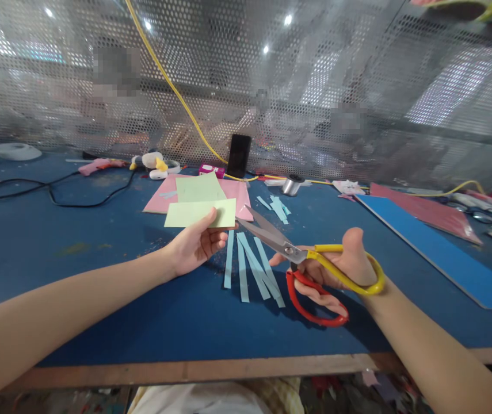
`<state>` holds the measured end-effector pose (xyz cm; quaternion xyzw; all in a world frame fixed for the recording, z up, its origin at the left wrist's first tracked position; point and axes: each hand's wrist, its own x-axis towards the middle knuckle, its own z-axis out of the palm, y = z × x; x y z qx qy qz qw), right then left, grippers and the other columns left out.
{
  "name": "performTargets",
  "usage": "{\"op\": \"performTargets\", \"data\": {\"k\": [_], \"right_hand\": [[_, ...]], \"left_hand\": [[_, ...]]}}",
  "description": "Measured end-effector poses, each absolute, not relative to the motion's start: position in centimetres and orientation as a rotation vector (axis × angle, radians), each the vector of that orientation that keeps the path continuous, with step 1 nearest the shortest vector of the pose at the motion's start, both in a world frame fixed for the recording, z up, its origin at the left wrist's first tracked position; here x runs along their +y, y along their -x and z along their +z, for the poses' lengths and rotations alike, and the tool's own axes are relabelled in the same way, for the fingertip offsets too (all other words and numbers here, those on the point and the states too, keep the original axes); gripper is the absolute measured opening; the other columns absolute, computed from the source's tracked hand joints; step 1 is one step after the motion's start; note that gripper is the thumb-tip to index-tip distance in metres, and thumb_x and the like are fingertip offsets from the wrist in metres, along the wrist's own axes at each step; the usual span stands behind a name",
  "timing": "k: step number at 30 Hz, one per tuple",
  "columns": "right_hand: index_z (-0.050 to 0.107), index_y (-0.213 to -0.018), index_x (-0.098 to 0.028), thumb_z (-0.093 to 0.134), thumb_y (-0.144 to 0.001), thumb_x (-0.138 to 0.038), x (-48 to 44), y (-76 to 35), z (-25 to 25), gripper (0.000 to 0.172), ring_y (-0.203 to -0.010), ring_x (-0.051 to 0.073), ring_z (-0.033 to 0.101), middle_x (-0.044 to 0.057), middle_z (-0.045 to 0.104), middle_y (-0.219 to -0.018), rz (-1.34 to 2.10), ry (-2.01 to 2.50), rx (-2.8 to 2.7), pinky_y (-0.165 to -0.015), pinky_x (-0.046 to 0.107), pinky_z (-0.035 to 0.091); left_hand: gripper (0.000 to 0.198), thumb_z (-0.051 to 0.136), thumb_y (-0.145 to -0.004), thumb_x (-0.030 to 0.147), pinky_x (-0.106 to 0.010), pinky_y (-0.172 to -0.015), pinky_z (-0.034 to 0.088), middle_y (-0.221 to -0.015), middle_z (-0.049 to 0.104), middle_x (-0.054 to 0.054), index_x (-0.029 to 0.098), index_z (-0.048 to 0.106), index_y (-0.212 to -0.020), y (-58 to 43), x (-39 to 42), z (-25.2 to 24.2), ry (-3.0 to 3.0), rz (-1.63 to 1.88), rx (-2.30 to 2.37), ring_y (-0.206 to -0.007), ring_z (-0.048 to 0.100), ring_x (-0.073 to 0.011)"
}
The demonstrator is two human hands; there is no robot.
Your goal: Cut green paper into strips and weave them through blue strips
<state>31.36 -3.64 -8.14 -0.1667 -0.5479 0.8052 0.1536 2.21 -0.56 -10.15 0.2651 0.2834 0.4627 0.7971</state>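
My left hand [198, 242] pinches a pale green strip of paper [187, 213], its thumb on top and fingers beneath. In my right hand [330, 267] is a pair of scissors [271, 234] with one yellow and one red handle loop. The blades are parted, and their tips lie close to the right end of the green paper; whether they touch it I cannot tell. Below the blades several light blue paper strips [244, 276] are fanned out on the blue table. Behind my left hand another green sheet [200, 188] rests on pink paper [155, 200].
A phone [239, 155] stands upright at the back, near a wire spool [292, 185]. More short blue strips [278, 209] lie beside the pink paper. On the right are a blue board [439, 247] and a red sheet [427, 213]. A black cord [51, 185] crosses the left side.
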Motion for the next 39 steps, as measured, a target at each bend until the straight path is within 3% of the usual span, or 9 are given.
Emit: {"op": "performTargets", "data": {"k": [5,19,31,39], "right_hand": [[0.046,-0.139,-0.008,0.033,-0.067,-0.095,-3.74,-31.2,-8.22,0.114,-0.036,0.01,0.046,0.004,0.059,-0.072,2.315,0.447,-1.549,-0.026,0.023,0.043],[0.038,-0.144,-0.005,0.026,-0.068,-0.096,-3.88,-31.45,-8.26,0.119,-0.037,0.011,0.046,0.005,0.058,-0.072,2.263,0.492,-1.568,-0.027,0.025,0.044],[0.045,-0.138,-0.012,0.021,-0.064,-0.098,-3.47,-31.54,-8.22,0.116,-0.038,0.013,0.051,0.005,0.059,-0.073,2.268,0.52,-1.553,-0.026,0.025,0.042],[0.044,-0.14,-0.01,0.025,-0.065,-0.099,-3.75,-31.47,-7.66,0.118,-0.039,0.012,0.048,0.003,0.059,-0.071,2.266,0.635,-1.525,-0.028,0.024,0.042]], "left_hand": [[0.037,0.043,-0.103,0.031,-0.016,-0.052,0.058,-0.085,0.074,-0.011,0.008,0.069,-0.092,-2.19,-0.57,-10.37,-0.593,0.982,0.607,-0.054,0.063,-0.0078],[0.034,0.047,-0.102,0.027,-0.013,-0.052,0.058,-0.07,0.069,-0.006,0.004,0.07,-0.093,-2.35,-0.61,-9.93,-0.532,1.025,0.67,-0.05,0.061,-0.0062],[0.032,0.047,-0.101,0.027,-0.014,-0.057,0.059,-0.081,0.072,-0.01,0.007,0.068,-0.088,-2.32,-0.73,-10.3,-0.623,0.984,0.666,-0.058,0.065,-0.0081],[0.033,0.045,-0.102,0.027,-0.013,-0.055,0.059,-0.072,0.069,-0.008,0.006,0.069,-0.091,-2.31,-0.94,-9.95,-0.6,0.973,0.691,-0.054,0.064,-0.0078]]}}
